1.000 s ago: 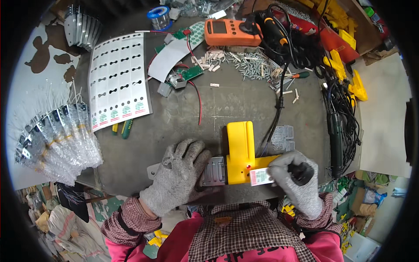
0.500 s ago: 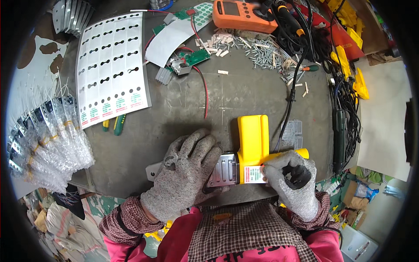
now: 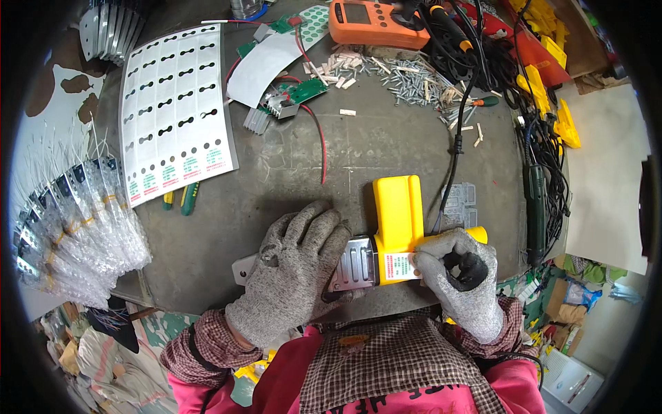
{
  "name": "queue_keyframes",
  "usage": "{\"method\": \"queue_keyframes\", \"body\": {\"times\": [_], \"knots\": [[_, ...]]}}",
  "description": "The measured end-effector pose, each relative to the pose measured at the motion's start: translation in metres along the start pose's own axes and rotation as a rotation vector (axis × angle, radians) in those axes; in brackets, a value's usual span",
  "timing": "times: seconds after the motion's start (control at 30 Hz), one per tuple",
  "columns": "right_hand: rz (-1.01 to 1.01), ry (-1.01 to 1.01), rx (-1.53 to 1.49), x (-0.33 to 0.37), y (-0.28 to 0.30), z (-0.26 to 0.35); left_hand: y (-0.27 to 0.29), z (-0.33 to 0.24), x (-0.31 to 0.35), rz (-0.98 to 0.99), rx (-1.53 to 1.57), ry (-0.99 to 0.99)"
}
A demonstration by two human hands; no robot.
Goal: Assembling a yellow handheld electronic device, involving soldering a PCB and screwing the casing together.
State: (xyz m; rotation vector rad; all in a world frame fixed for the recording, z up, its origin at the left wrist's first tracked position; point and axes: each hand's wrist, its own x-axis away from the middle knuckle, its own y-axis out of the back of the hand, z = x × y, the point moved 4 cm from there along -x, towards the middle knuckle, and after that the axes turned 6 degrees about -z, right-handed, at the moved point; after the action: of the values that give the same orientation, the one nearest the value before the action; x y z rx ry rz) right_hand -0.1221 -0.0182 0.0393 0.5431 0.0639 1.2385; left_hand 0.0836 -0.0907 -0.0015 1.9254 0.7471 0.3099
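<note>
A yellow power tool (image 3: pixel 398 210) with a slotted metal sleeve (image 3: pixel 356 263) lies across the near edge of the bench. My gloved left hand (image 3: pixel 289 279) is wrapped over its metal part, and a flat silver tip (image 3: pixel 243 270) sticks out past that hand. On the yellow housing sits a small white label (image 3: pixel 399 267) with red and green print. My gloved right hand (image 3: pixel 460 283) pinches the label's right edge between thumb and forefinger; how much of the label is stuck down I cannot tell. A black cord (image 3: pixel 452 165) runs away from the tool's handle.
Far left lies a sheet of labels (image 3: pixel 176 110), above bagged metal parts (image 3: pixel 89 234). Circuit boards (image 3: pixel 303 91) with wires, a pile of screws (image 3: pixel 417 83) and an orange multimeter (image 3: pixel 378 24) fill the back. A clear plastic piece (image 3: pixel 460 205) lies beyond my right hand.
The view has shifted slightly. My right fingers stay at the label's edge, and the label seems a little higher on the housing, tilted slightly. My left hand keeps its hold.
</note>
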Motion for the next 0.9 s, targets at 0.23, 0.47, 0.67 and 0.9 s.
{"method": "queue_keyframes", "body": {"times": [0.23, 0.47, 0.67, 0.9], "knots": [[-0.027, 0.23, 0.115, 0.0, -0.005, -0.001, 0.001, -0.001, -0.003, -0.007, 0.05, 0.031], [-0.199, 0.591, 0.599, -0.002, -0.011, 0.016, -0.004, -0.001, 0.0, -0.044, -0.007, 0.038], [-0.123, 0.608, 0.596, -0.034, 0.023, 0.015, 0.009, -0.006, -0.008, 0.183, -0.075, 0.121], [-0.309, 1.374, 1.127, -0.16, 0.023, 0.157, 0.016, -0.05, 0.002, 0.045, -0.217, -0.26]]}}
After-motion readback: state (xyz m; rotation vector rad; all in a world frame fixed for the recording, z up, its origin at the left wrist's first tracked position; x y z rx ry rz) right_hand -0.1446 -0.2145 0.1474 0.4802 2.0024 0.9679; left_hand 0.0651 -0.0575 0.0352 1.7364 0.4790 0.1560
